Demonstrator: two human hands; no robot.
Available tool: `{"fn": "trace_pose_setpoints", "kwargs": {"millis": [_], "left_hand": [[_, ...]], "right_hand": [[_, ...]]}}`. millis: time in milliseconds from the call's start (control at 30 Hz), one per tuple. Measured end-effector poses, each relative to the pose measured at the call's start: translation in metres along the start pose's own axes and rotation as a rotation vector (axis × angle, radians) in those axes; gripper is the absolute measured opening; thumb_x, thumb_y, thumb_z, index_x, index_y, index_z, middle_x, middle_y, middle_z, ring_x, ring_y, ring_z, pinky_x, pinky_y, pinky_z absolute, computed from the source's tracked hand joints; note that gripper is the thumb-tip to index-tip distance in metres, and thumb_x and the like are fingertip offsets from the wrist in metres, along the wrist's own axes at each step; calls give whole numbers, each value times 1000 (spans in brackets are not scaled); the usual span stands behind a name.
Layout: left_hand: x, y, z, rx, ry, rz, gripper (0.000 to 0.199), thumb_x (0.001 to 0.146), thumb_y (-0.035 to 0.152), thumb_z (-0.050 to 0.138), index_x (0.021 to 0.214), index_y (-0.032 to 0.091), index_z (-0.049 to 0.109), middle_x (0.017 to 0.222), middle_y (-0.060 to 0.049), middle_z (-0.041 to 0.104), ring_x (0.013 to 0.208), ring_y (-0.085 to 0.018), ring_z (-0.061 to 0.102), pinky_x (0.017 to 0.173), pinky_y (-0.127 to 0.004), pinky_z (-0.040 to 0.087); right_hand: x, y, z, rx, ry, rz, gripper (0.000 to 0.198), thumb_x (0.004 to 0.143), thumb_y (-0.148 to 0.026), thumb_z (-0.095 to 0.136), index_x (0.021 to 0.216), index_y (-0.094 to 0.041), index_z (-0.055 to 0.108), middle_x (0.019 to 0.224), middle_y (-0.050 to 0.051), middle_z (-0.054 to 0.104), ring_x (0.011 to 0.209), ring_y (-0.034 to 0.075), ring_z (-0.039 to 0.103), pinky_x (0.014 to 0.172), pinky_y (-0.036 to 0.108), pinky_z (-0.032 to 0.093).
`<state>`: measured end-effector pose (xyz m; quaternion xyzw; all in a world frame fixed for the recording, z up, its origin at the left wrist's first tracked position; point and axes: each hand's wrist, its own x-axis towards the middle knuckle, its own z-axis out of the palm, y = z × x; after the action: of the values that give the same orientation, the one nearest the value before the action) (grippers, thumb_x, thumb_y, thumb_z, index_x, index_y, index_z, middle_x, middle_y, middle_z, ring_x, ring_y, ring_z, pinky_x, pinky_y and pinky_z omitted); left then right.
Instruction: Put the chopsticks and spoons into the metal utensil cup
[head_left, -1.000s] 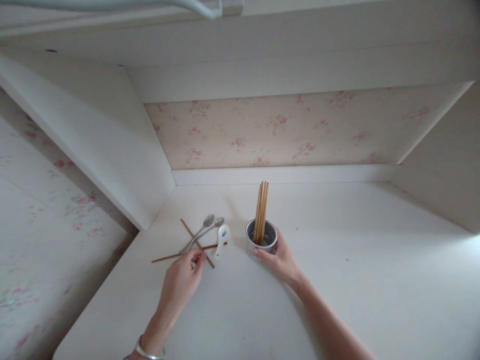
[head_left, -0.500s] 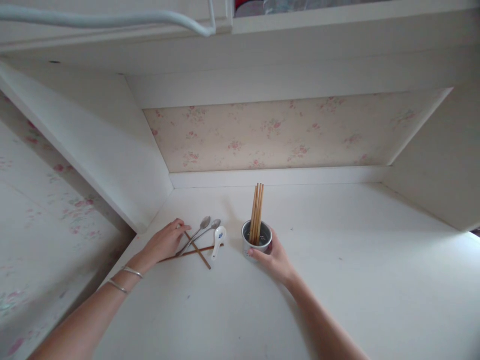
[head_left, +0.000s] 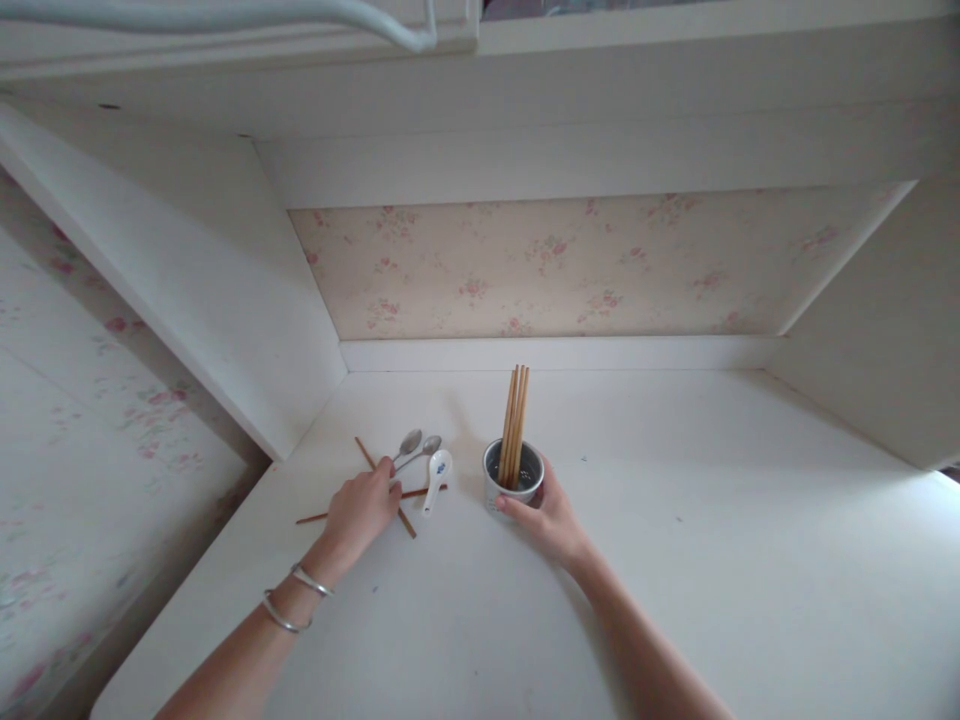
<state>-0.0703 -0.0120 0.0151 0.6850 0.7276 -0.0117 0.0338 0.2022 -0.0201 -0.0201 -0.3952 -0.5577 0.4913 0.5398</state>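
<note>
My right hand (head_left: 551,520) is wrapped around the side of a metal cup (head_left: 493,490) that stands upright on the counter. Several wooden chopsticks (head_left: 516,410) stand in the cup, leaning slightly. My left hand (head_left: 364,510) lies over two crossed chopsticks (head_left: 406,523) and the handles of two metal spoons (head_left: 410,442). Its fingers are bent together at the spoon handles; what they pinch is hidden. Just right of those fingers, a white ceramic spoon (head_left: 436,482) with a blue mark rests across the end of one chopstick.
The white counter (head_left: 675,580) runs along a floral back panel (head_left: 547,270). A white side panel (head_left: 225,270) rises at the left, another (head_left: 885,330) at the right. Overhead hangs a cabinet with a pale bar handle (head_left: 225,15).
My left hand has shifted right and nearer to me, from a chopstick's far end to the spoon handles. The right hand and the cup stay in place.
</note>
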Motion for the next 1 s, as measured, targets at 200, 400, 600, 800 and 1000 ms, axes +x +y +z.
{"fn": "trace_pose_setpoints", "kwargs": {"millis": [200, 400, 600, 800, 1000], "left_hand": [[7, -7, -6, -252, -26, -58, 15, 81, 27, 45, 90, 21, 55, 69, -5, 66, 67, -22, 65, 58, -27, 41], [-13, 12, -25, -943, -146, -234, 22, 74, 34, 52, 91, 20, 53, 60, 2, 61, 45, -14, 55, 43, -23, 42], [-35, 29, -54, -1242, -207, -258, 31, 69, 40, 63, 90, 18, 55, 72, -3, 69, 52, -11, 58, 49, -22, 46], [-45, 30, -65, -1338, -291, -186, 31, 74, 42, 64, 92, 18, 55, 72, -3, 69, 51, -10, 56, 48, -20, 43], [-49, 44, -77, -1404, -258, -42, 55, 75, 40, 68, 121, 17, 50, 81, -5, 71, 71, -16, 65, 71, -29, 53]], "right_hand": [[0, 1, -1, -14, 9, 16, 74, 67, -32, 81, 131, -28, 44, 124, 7, 61, 115, 28, 55, 102, 48, 39], [-1, 0, -1, -11, 10, 10, 74, 67, -32, 81, 131, -27, 45, 125, 7, 60, 118, 29, 53, 103, 49, 38], [-1, -3, 0, 9, 17, 9, 76, 66, -32, 81, 132, -27, 44, 127, 8, 59, 120, 29, 51, 103, 49, 38], [-2, -7, 0, 7, 7, -11, 73, 67, -33, 80, 130, -27, 45, 125, 8, 60, 118, 28, 54, 104, 50, 38], [-1, -7, -1, -22, 18, -24, 73, 65, -33, 81, 129, -27, 46, 124, 7, 61, 116, 27, 55, 103, 48, 39]]}}
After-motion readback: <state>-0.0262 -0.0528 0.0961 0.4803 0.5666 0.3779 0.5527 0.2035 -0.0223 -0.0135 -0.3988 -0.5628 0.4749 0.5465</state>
